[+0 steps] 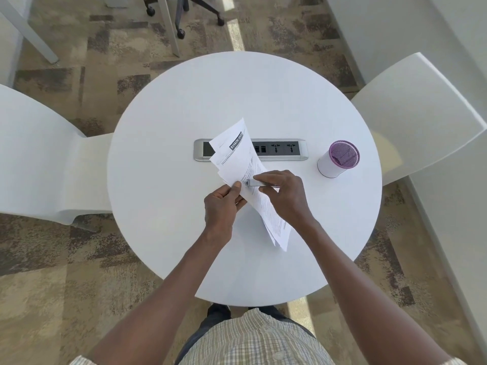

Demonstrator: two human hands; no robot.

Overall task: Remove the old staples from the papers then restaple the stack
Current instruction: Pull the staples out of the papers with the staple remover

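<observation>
A stack of printed white papers [238,156] is held tilted above the round white table [163,164], its far corner over the power strip. My left hand [222,206] pinches the stack's left edge, thumb on top. My right hand [283,196] grips a small silver stapler [254,183] whose front end sits on the paper just right of my left thumb. The stapler's rear is hidden under my fingers. No staple can be made out on the sheets.
A recessed power strip [284,149] with sockets lies across the table's middle. A purple mesh pen cup [338,159] stands at the right. White chairs [419,111] flank the table on both sides. An office chair base [184,11] is on the carpet beyond.
</observation>
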